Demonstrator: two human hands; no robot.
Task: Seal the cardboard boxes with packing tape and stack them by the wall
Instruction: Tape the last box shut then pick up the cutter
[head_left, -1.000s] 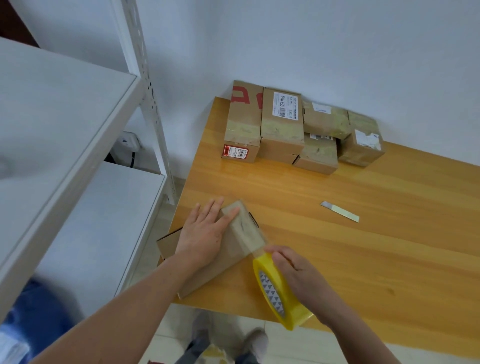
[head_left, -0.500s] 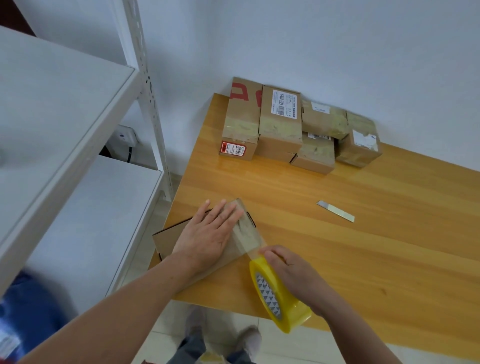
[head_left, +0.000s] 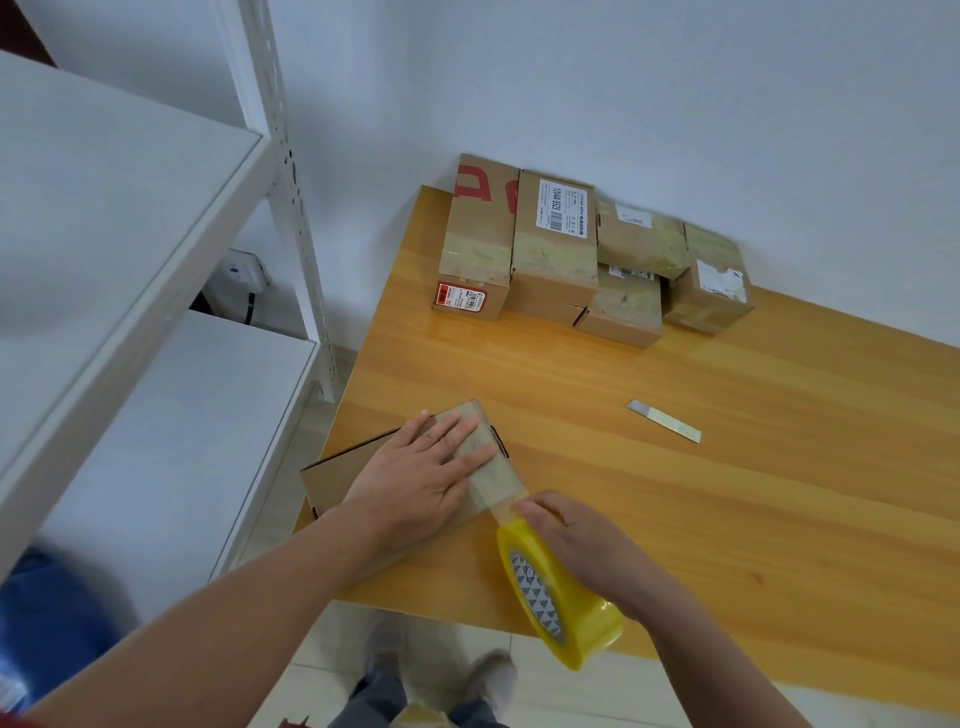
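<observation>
A flat cardboard box (head_left: 343, 475) lies at the near left corner of the wooden table (head_left: 675, 519), overhanging the left edge. My left hand (head_left: 421, 475) presses flat on its top, fingers straight. A strip of clear tape (head_left: 493, 480) runs from under those fingers to the yellow tape roll (head_left: 558, 592), which my right hand (head_left: 576, 545) grips just off the box's near corner. Several sealed boxes (head_left: 553, 254) sit side by side and partly stacked against the wall at the table's far left.
A small metal blade (head_left: 664, 421) lies on the table to the right of the box. A white metal shelf unit (head_left: 135, 291) stands close on the left. My feet and the tiled floor show below the table's near edge.
My left hand has slid a little along the box top over the tape. The roll in my right hand stays at the box's near corner; the view has shifted slightly.
</observation>
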